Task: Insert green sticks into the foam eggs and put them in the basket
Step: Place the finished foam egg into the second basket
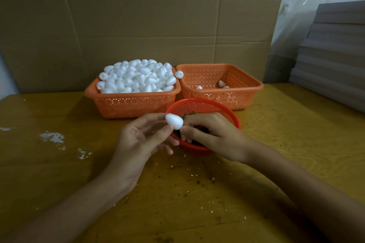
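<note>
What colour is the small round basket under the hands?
Red, a deeper shade than the two orange baskets behind it; the round basket shows clearly in the head view.

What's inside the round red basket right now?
Dark green sticks show at the far edge of the round red basket. The right hand reaches in and the left hand with its foam egg blocks the rest, so the amount is unclear.

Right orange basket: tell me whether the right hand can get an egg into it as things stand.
Probably yes. The right orange basket is open-topped with only a few eggs inside, and nothing stands between it and the right hand. The foam egg is in the left hand, though.
</note>
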`<control>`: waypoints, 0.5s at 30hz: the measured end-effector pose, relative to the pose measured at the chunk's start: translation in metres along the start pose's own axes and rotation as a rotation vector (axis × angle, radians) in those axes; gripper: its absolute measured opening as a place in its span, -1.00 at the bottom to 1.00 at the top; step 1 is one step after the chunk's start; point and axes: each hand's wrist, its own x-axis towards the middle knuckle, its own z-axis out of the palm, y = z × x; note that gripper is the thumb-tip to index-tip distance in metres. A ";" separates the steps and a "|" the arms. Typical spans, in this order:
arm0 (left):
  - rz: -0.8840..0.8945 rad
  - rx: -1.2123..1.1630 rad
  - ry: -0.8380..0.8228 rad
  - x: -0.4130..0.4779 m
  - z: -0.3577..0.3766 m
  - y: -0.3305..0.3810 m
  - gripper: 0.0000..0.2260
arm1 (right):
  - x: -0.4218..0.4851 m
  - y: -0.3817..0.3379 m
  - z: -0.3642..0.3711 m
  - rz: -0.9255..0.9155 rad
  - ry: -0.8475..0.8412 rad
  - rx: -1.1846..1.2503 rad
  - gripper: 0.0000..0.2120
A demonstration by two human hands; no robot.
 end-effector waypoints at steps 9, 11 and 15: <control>0.047 0.080 -0.061 -0.003 0.000 0.001 -0.70 | 0.001 0.001 -0.009 -0.015 0.268 0.101 -0.73; 0.052 0.133 -0.063 -0.003 0.001 0.000 -0.72 | 0.002 0.006 -0.020 0.027 0.400 0.143 -0.71; 0.056 0.187 -0.075 -0.004 0.004 -0.001 -0.76 | -0.002 0.031 -0.046 0.170 0.612 0.232 -0.71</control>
